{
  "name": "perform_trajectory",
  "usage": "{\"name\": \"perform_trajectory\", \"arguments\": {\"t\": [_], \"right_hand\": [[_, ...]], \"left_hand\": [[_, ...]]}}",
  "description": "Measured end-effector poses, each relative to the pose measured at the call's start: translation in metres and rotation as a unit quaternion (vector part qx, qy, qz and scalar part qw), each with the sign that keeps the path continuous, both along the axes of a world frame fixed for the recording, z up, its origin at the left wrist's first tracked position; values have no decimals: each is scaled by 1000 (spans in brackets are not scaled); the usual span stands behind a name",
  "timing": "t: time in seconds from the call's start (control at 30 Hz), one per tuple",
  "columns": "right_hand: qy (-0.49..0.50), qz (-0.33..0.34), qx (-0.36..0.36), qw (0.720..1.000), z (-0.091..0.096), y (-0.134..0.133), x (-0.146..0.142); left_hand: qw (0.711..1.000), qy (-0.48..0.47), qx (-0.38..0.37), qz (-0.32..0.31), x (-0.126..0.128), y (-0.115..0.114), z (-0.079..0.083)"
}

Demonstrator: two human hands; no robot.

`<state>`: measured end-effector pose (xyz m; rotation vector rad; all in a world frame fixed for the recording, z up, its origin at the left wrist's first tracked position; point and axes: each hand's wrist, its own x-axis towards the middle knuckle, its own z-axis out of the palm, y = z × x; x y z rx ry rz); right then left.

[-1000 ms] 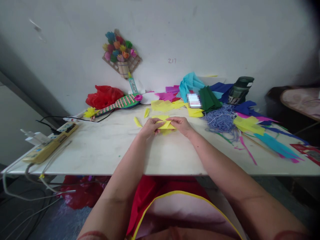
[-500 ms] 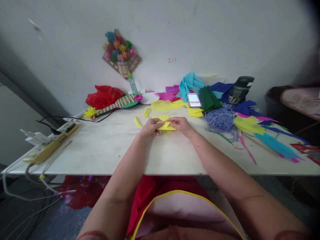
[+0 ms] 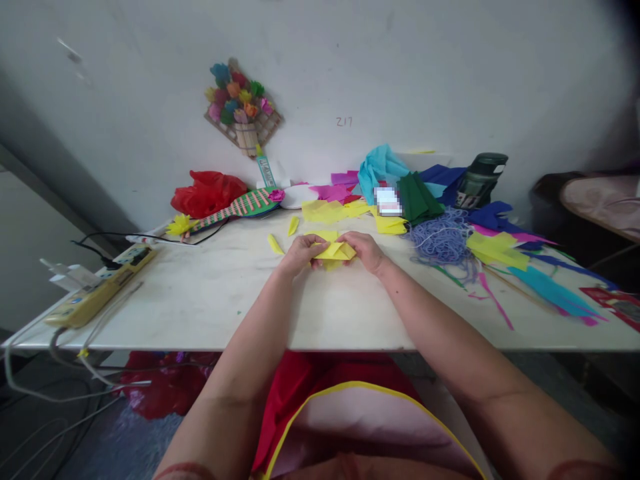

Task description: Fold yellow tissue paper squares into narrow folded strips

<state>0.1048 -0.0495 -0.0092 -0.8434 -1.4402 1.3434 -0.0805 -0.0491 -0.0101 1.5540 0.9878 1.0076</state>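
Observation:
A small folded yellow paper piece (image 3: 335, 251) lies near the middle of the white table (image 3: 210, 300), gripped from both sides. My left hand (image 3: 299, 255) pinches its left end with curled fingers. My right hand (image 3: 367, 251) pinches its right end. More yellow paper (image 3: 327, 264) shows beneath the hands. Two narrow yellow paper strips (image 3: 275, 244) lie just left of my left hand.
Coloured paper sheets (image 3: 400, 190), purple yarn (image 3: 443, 240) and cut strips (image 3: 545, 287) crowd the back and right. A red bag (image 3: 207, 192), a striped paper guitar (image 3: 240, 207) and a glue tube (image 3: 265, 170) sit at the back left. A power strip (image 3: 100, 287) with cables lies at the left edge.
Both hands stay on the yellow paper. My fingers have shifted slightly, and the folded piece now looks a little more raised and drawn out to the right.

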Motion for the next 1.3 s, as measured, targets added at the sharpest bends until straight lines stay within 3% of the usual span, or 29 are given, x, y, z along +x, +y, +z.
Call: {"name": "perform_trajectory", "arguments": {"t": [0.23,0.97,1.17,1.3], "right_hand": [[-92,-25,11,995,0,-1,-3],[-112,-29,24,993,-5,1,-8],[-71,-45,30,996,-3,0,-5],[-69,-48,24,996,-1,0,-4]], "left_hand": [[1000,14,10,7,2,-2,2],[995,79,34,43,9,-4,3],[998,7,9,55,6,-6,7],[1000,20,-4,10,3,-5,6]]}}
